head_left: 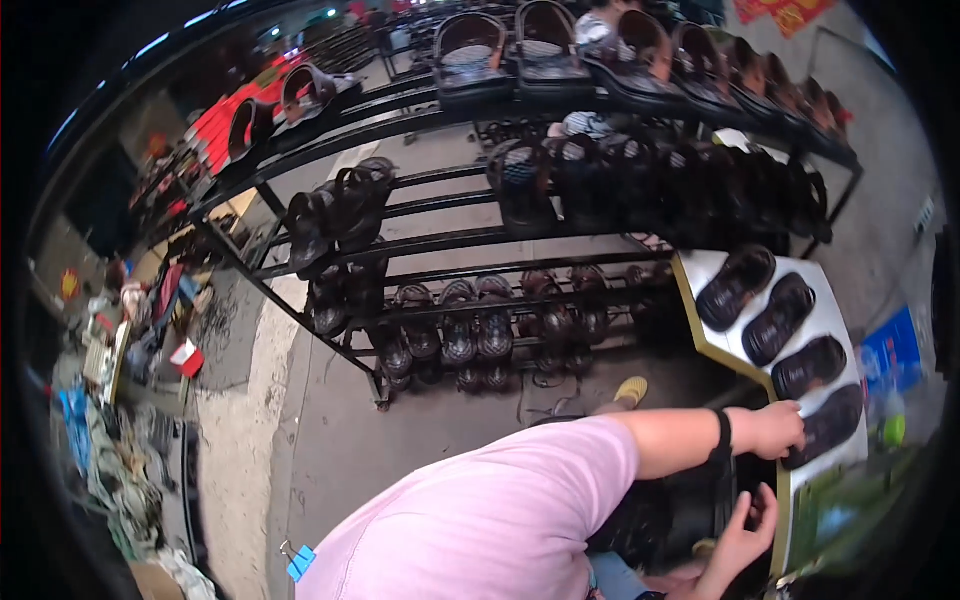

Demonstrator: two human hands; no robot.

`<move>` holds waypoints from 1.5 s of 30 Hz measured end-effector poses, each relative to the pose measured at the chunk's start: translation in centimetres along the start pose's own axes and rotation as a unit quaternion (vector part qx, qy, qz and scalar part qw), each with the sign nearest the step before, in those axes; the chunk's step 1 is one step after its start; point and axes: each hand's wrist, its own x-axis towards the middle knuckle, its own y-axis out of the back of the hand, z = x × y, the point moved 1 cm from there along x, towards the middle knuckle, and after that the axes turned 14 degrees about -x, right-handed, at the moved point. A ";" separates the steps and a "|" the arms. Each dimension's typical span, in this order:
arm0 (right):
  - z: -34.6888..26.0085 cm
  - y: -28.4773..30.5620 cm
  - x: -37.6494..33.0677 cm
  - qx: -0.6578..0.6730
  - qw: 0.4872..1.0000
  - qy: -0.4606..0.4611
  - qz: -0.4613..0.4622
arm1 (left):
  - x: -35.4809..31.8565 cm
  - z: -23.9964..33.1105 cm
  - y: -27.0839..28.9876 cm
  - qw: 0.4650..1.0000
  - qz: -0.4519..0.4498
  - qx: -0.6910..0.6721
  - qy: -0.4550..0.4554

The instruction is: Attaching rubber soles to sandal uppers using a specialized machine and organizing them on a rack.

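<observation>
My left hand, with a black band on its wrist, is stretched out over the white tabletop. Its curled fingers close on the near end of a dark sandal, the last in a row. Three other dark sandals lie beyond it: one next to it, another farther along, and the farthest. Lower down, next to the table edge, my right hand is held palm up with thumb and fingers apart and nothing in it.
A black metal rack carries several rows of dark sandals. A blue package and a green object are beside the table's right side. Another work table is at far left, near a red box.
</observation>
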 end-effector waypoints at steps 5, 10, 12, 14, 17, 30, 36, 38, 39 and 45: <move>7.6 -3.4 13.7 0.056 0.995 -0.052 0.068 | -3.7 -5.2 8.4 0.854 0.458 -0.054 0.239; 12.4 -9.0 26.8 0.136 0.969 -0.165 -0.122 | -1.0 -11.5 12.6 0.880 0.239 -0.104 0.396; 13.1 -10.7 28.5 0.153 0.939 -0.283 -0.126 | 0.8 -14.6 12.0 0.882 0.234 -0.072 0.402; 13.1 -11.7 29.3 0.129 0.937 -0.302 -0.121 | 2.3 -17.5 11.2 0.858 0.293 -0.148 0.394; 12.6 -12.9 29.7 0.050 0.952 -0.283 -0.103 | 3.6 -20.8 10.6 0.891 0.225 -0.072 0.388; 3.8 -14.4 9.6 -0.259 0.962 -0.082 -0.032 | -21.8 -1.0 10.2 0.906 0.162 -0.016 0.391; -6.0 -21.1 -7.7 -0.042 0.954 0.118 -0.271 | -43.2 6.7 8.9 0.813 0.413 0.091 0.401; -9.4 -24.3 -6.6 -0.042 0.928 0.092 -0.359 | -46.1 6.1 11.2 0.769 0.462 0.125 0.423; -11.2 -26.1 -4.9 -0.087 0.923 0.114 -0.357 | -46.9 5.2 13.0 0.741 0.500 0.094 0.439; -19.7 -40.2 10.2 -0.211 0.923 0.235 -0.220 | -45.4 -5.4 22.3 0.652 0.514 0.204 0.519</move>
